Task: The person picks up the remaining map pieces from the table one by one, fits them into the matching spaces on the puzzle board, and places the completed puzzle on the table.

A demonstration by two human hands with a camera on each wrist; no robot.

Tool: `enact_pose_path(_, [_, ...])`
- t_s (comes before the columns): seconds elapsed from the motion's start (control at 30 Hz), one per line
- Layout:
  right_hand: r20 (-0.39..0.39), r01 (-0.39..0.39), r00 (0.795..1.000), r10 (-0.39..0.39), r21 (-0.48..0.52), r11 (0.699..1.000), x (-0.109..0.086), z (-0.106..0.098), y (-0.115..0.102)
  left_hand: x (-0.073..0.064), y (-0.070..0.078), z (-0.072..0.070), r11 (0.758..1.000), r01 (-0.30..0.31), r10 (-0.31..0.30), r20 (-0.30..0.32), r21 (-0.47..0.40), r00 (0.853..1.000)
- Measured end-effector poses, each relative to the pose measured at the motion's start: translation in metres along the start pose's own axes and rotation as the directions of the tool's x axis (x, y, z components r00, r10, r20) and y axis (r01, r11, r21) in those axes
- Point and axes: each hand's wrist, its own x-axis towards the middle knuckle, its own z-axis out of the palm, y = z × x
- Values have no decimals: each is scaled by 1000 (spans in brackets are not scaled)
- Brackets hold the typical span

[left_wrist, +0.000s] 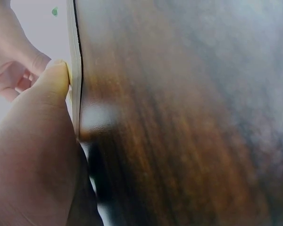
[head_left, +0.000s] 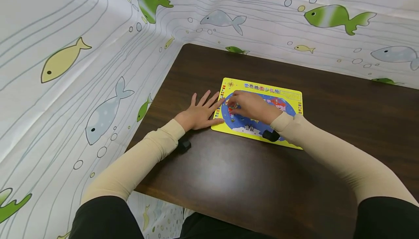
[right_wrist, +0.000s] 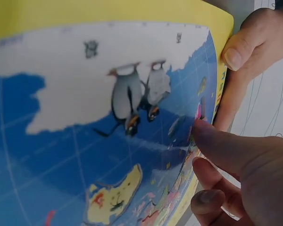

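Note:
A yellow-bordered children's world map board (head_left: 229, 130) with a blue map lies flat on the table. My left hand (head_left: 199, 115) is spread flat at its left side, fingertips and thumb on the border. In the left wrist view the left thumb (left_wrist: 49, 89) presses the board's edge. Over the left part of the map, my right hand (head_left: 252, 106) has its fingers bent down and appears to pinch a small red-pink puzzle piece (right_wrist: 199, 111), mostly hidden by the thumb. Printed penguins (right_wrist: 127, 96) show beside this hand in the right wrist view.
The dark wooden table (head_left: 216, 173) meets fish-patterned white sheeting (head_left: 111, 50) on the left and at the back. A black wrist camera (head_left: 271, 135) hangs over the board's lower border under the right wrist; another (head_left: 183, 146) sits below the left wrist.

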Motion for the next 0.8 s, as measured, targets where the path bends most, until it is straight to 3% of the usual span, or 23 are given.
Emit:
enact_pose_path(0.33, [22,-61,998,59,107,992,-1,-5,1,1,3,-2,1000,-9,9,-1,-2,1000])
enact_pose_path(0.6, [1,-50,999,51,185,981,-4,-5,1,-3,3,4,1000,-5,5,9,-16,1000])
enact_pose_path(0.8, [8,-99,995,100,262,960,-2,-15,6,-2,2,-2,1000,-4,4,-9,-4,1000])
